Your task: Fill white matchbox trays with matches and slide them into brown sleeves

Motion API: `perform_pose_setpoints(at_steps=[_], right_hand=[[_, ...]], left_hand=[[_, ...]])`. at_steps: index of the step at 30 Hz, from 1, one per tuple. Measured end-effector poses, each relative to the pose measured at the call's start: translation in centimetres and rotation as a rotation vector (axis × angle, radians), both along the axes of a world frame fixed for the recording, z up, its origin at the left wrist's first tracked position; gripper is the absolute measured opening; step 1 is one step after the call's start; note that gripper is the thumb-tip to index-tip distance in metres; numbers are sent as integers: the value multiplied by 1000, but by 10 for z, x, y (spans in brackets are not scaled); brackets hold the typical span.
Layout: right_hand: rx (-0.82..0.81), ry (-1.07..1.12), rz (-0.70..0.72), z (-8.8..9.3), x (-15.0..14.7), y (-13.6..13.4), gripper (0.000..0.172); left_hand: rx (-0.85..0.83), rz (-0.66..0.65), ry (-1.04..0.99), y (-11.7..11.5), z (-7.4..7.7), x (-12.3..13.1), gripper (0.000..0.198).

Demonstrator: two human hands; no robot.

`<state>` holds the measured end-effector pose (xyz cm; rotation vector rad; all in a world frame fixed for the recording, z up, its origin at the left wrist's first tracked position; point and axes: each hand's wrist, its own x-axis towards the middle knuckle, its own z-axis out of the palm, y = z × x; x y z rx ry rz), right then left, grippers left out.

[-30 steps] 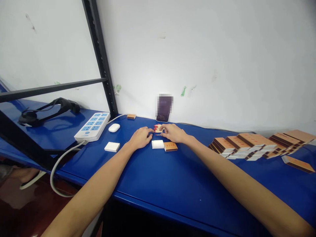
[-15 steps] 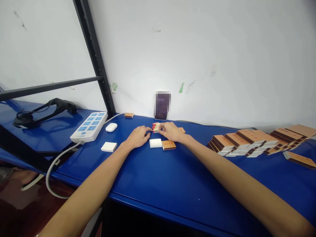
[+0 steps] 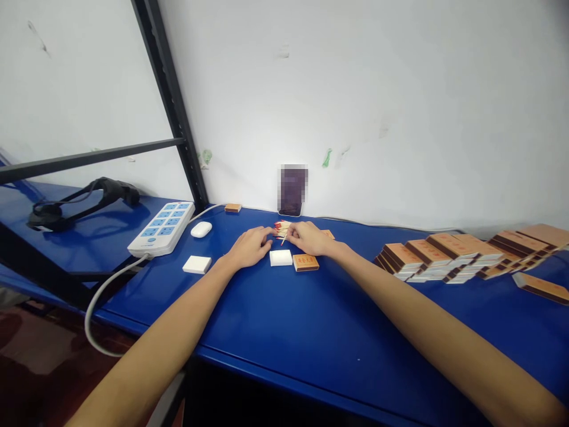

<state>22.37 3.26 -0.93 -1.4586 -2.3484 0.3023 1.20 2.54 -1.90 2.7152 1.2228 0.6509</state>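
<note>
A small pile of red-headed matches (image 3: 281,226) lies on the blue table between my two hands. My right hand (image 3: 310,238) has its thumb and fingers pinched at the pile's right side, with a match (image 3: 283,241) angling down from the fingertips. On the other side rests my left hand (image 3: 249,247), its fingers apart and holding nothing, the fingertips close to the match heads. Just in front lie a white box piece (image 3: 281,258) and an orange-brown matchbox (image 3: 306,263) beside it. Another matchbox (image 3: 328,234) is partly hidden behind my right hand.
Stacked matchboxes (image 3: 444,256) stand to the right, with a single one (image 3: 541,287) nearby. Leftward are a white block (image 3: 197,264), a white earbud case (image 3: 201,229), a power strip (image 3: 163,228) and a black headset (image 3: 89,201). A phone (image 3: 292,193) leans against the wall.
The matches are more spread out, and one now sticks out below the pile at my right fingertips. The orange-brown matchbox has shifted slightly right, leaving a small gap beside the white piece.
</note>
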Motion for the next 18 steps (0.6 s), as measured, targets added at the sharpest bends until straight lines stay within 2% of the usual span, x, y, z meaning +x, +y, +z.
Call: perform_pose_setpoints(at_steps=[9, 13, 16, 18], right_hand=[[-28, -9, 64, 8, 0, -5, 13], [-44, 26, 59, 10, 1, -7, 6], [-10, 42, 93, 11, 1, -7, 15], [-5, 28, 125, 11, 1, -7, 13]], left_hand=[[-30, 13, 5, -1, 1, 0, 32], [-34, 10, 17, 0, 1, 0, 29], [-34, 8, 18, 0, 0, 0, 28], [-28, 4, 21, 1, 0, 0, 28]])
